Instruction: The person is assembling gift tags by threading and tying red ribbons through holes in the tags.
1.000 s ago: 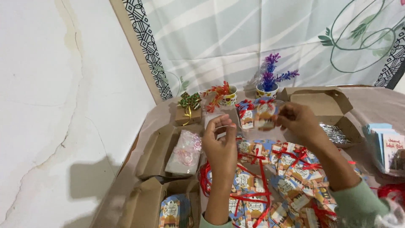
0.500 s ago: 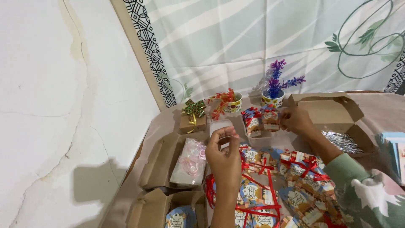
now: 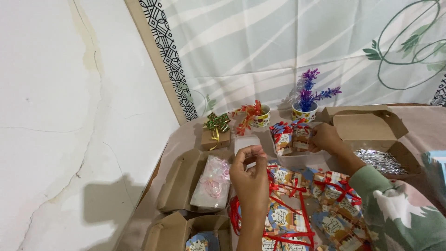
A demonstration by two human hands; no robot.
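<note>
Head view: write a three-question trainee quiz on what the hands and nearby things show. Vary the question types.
1. True or false: the right hand is at the small ribbon-tied boxes standing near the purple plant pot.
2. What lies in the open cardboard box on the right?
A. silvery shredded strips
B. red ribbon rolls
C. purple flowers
3. Fill in: the brown gift box near the wall carries a green and gold ____ on top.

Key: 1 true; 2 A, the silvery strips; 3 bow. The left hand is raised over the pile of ribbon-tied packets, fingertips pinched; what it holds cannot be told.
</note>
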